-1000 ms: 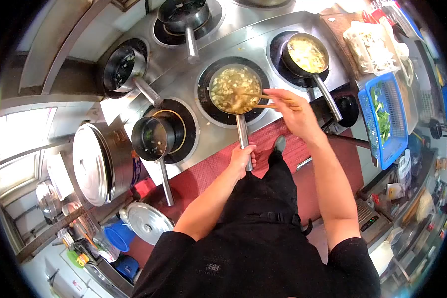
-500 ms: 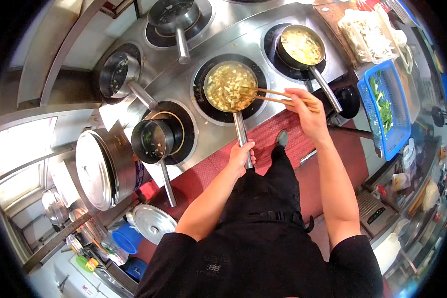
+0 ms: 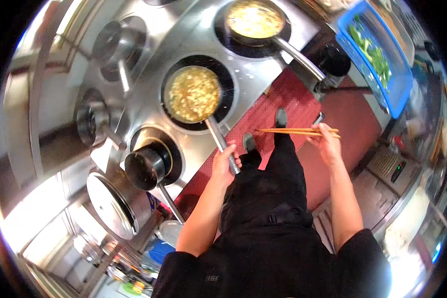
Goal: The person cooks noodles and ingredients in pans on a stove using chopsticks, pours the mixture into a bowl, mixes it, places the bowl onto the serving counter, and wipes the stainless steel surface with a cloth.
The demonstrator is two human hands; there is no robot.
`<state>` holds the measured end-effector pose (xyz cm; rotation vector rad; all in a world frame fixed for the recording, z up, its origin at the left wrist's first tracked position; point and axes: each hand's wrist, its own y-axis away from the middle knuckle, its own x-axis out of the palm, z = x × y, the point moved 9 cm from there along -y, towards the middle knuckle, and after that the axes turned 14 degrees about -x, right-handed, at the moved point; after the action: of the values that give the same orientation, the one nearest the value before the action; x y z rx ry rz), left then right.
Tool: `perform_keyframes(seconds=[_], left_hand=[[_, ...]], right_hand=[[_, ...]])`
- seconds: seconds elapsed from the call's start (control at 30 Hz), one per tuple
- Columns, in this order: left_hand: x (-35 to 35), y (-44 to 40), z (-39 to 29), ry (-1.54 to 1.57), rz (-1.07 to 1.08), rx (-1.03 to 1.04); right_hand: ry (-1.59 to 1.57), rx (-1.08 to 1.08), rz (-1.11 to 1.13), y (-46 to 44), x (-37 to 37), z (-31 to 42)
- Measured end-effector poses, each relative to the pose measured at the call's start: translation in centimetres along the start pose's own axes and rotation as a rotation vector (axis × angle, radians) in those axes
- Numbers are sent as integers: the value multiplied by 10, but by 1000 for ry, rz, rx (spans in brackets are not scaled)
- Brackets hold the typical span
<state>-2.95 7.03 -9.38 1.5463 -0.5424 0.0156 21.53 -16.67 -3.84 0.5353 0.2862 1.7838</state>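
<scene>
A pan of chopped food in yellowish liquid (image 3: 193, 94) rests on the middle round burner. Its metal handle (image 3: 216, 135) points toward my body, and my left hand (image 3: 225, 163) is wrapped round the end of it. Off to the right, over the red floor, my right hand (image 3: 326, 143) grips a pair of wooden chopsticks (image 3: 290, 131). Their tips point left, close together and apart from the pan. Behind and to the right, a second pan with yellow food (image 3: 255, 19) sits on another burner.
A dark saucepan (image 3: 145, 168) stands on the front left burner, and two blurred pans are farther left. A large lidded pot (image 3: 109, 206) is at the lower left. The blue basket (image 3: 401, 94) at the upper right holds green vegetables. Red mat (image 3: 295, 94) lies underfoot.
The chopsticks have come out of the middle pan and moved right and toward my body with my right hand. My left hand keeps the handle. The view has turned and shifted.
</scene>
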Motion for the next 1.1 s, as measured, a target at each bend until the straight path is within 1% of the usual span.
perform_keyframes(seconds=[0.03, 0.1, 0.13, 0.17, 0.23, 0.3, 0.37, 0.4, 0.43, 0.47, 0.57, 0.6, 0.63, 0.73, 0.83, 0.9, 0.93, 0.97, 1.07, 1.1], left_hand=[[0, -2, 2, -3, 23, 4], [1, -3, 3, 8, 38, -17], [1, -2, 6, 16, 41, -35], [2, -2, 6, 26, 43, -47], [1, -3, 9, -10, 41, -65], [5, -2, 7, 14, 42, -71], [4, -2, 7, -31, -18, -70], [4, -4, 8, -19, 35, -70], [6, -5, 7, 0, 90, -67], [5, -6, 7, -12, 92, -66], [5, -7, 8, 10, 124, -84], [5, -7, 7, 10, 122, -79], [5, -6, 7, 9, 121, -79], [7, -6, 7, 6, 116, -82], [8, -4, 7, 19, 143, -80], [6, -5, 6, -25, 135, -67], [7, -4, 6, -19, 136, -64], [8, -3, 6, -36, 110, -63], [10, 0, 4, -50, 68, -67], [10, 2, 4, -52, 47, -79]], right_hand=[[155, 35, -154, -7, -19, -19], [294, 44, -139, -35, -5, -62], [313, 61, -62, -56, -3, -104], [555, 61, 12, -77, -3, -141], [419, 140, 88, -102, 28, -190], [317, -22, 7, -137, 50, -234], [76, 194, -5, -136, 84, -237], [60, 198, -17, -140, 95, -236], [-44, 277, -59, -141, 104, -244], [-149, 356, -96, -140, 113, -250], [-172, 398, -133, -148, 122, -276], [-243, 405, -123, -148, 123, -280], [-245, 406, -123, -147, 124, -283], [-278, 377, -133, -145, 127, -280], [-284, 417, -172, -141, 126, -280], [-162, 392, -180, -144, 125, -280], [-158, 392, -176, -150, 121, -294], [114, 319, 2, -164, 115, -312], [423, 208, 233, -179, 96, -323], [487, 297, 185, -171, 86, -300]])
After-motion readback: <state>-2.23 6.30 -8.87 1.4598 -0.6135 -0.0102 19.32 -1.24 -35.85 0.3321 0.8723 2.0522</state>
